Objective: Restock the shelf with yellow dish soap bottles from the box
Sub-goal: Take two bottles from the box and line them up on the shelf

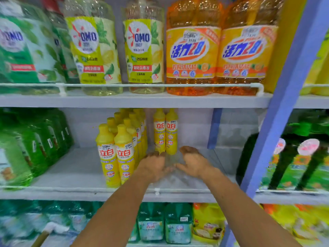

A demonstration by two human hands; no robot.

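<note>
Two yellow dish soap bottles (166,131) stand side by side at the back of the middle shelf (74,173). Left of them, several more yellow bottles (121,148) stand in rows running from front to back. My left hand (153,166) and my right hand (194,162) reach into the shelf just in front of the two back bottles. The palms face each other, the fingers are relaxed, and they hold nothing. The left fingertips lie close to the bottles' bases. Between the hands is a pale blur that I cannot identify. The box is out of view.
Green bottles (35,147) fill the shelf's left end. A blue upright (284,97) bounds the bay on the right, with bare shelf floor (210,157) beside it. Large OMO bottles (144,49) and orange bottles (192,50) stand above. Green and yellow packs (178,223) sit below.
</note>
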